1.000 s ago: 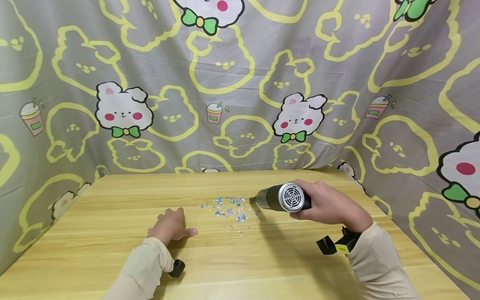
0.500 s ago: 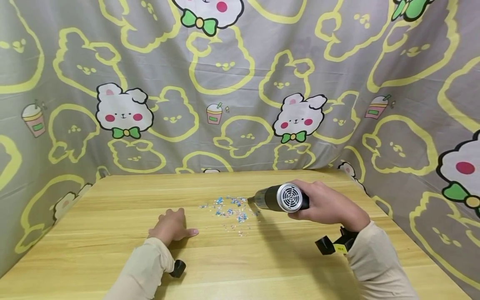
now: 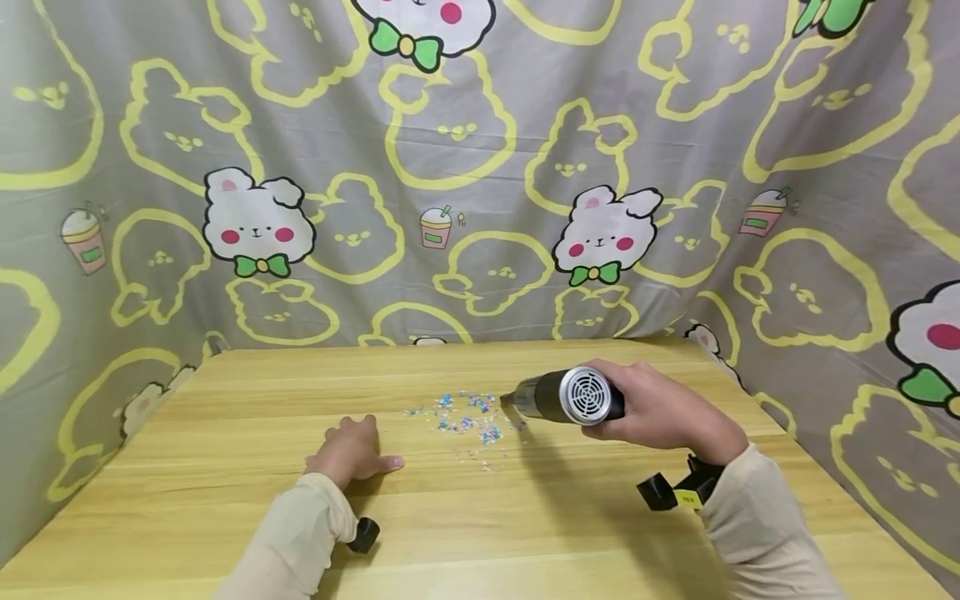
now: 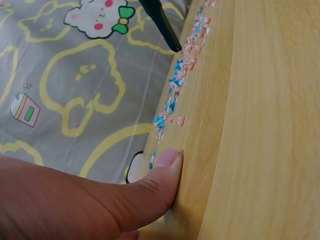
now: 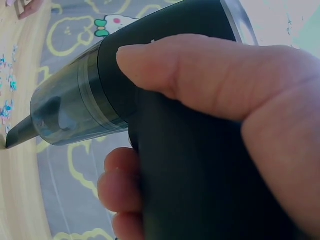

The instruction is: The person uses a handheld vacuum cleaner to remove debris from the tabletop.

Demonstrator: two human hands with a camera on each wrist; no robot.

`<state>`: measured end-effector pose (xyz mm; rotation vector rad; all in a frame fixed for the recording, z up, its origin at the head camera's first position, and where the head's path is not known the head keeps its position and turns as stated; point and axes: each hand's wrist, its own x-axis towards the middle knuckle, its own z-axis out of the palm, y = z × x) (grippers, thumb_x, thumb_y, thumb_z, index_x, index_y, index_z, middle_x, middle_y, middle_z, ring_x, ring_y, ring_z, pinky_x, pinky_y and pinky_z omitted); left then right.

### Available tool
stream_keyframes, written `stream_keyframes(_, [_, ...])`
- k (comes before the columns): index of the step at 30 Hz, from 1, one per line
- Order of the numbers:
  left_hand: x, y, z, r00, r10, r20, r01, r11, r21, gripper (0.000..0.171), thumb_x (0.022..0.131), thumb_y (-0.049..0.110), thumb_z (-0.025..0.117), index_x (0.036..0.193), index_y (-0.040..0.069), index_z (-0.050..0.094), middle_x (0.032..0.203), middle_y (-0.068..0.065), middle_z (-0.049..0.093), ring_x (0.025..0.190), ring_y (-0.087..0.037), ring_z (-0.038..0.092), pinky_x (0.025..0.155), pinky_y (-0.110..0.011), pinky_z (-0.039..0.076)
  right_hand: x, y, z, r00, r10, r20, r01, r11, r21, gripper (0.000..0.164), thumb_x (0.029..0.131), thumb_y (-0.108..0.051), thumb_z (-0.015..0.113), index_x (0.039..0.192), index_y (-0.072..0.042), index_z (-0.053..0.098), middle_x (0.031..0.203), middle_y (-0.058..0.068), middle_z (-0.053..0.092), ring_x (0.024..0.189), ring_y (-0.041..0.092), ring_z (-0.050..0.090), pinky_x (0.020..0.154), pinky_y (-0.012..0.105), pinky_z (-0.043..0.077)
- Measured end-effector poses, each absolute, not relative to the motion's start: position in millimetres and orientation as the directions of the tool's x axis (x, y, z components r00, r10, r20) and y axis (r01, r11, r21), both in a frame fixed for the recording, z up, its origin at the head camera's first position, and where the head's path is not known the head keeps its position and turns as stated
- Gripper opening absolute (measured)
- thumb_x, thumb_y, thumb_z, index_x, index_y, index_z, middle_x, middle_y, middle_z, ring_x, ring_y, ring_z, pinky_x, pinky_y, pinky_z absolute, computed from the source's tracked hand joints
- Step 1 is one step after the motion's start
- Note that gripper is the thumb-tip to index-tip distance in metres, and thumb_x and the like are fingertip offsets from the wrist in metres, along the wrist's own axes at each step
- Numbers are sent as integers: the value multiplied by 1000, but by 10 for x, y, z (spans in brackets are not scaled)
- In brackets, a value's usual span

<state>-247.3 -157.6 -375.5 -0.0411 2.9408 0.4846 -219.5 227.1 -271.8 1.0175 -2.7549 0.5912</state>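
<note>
Right wrist, vacuum (image 5: 115, 97): likely rigid, light; hold the handle (image 5: 185, 165)
Right grip (image 3: 660, 408): wrapped round handle
Left grip (image 3: 348, 452): relaxed, nothing held

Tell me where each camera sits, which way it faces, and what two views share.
Head: worn on the head, facing forward and down over the table to the patterned cloth; left hand, right hand and both sleeves show.
Left wrist: worn on that wrist, looking past the left thumb across the table toward the colored bits; only part of the left hand shows.
Right wrist: worn on that wrist, looking along the handheld vacuum toward its nozzle; right thumb and some fingers show.
Shared: both wrist views show the nozzle and colored bits.
</note>
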Motion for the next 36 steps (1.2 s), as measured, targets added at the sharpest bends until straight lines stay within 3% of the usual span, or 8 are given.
stream_keyframes(11, [-2505, -1497, -3767, -987, -10, -161, -63, 941, 331, 83, 74, 50, 76, 132, -1, 45, 135, -39, 36, 122, -59, 31, 83, -85, 26, -2174, 2338, -2727, -767, -579, 277, -642, 700, -313, 61, 73, -26, 81, 125, -10, 52, 97, 0, 69, 86, 12, 62, 76, 43, 53])
stream_keyframes(36, [-2486, -1585, -3748, -985, -12, -171, -66, 947, 314, 88, 74, 53, 73, 134, -3, 41, 134, -42, 35, 122, -62, 30, 82, -86, 27, -2257, 2227, -2757, -748, -602, 280, -664, 676, -320, 60, 74, -24, 81, 124, -9, 52, 96, 1, 69, 86, 13, 63, 77, 43, 54])
